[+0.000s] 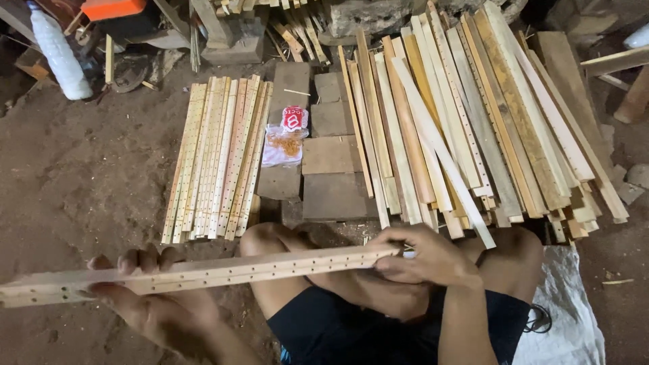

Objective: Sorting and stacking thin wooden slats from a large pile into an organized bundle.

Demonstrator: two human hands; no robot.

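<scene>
- Nearest: left hand palm up under a long drilled wooden slat, fingers curled up over its far edge, holding it.
- Slat runs almost level across the near scene, left end past the frame edge, right end at the right hand; a row of small holes along its face.
- Right hand closed in a pinch on the slat's right end, thumb and fingertips on the wood.
- Under the slat: the person's bare knees and dark shorts; a white sack on the ground at near right.
- Middle left: neat stack of drilled slats lying flat on the dirt floor, running near to far.
- Middle: flat wooden blocks, with a small plastic bag of brownish bits lying on them, just right of the stack.
- Middle right: large loose pile of longer strips, fanned, some drilled.
- Far left: white plastic bottle, tilted; orange object at the top edge.
</scene>
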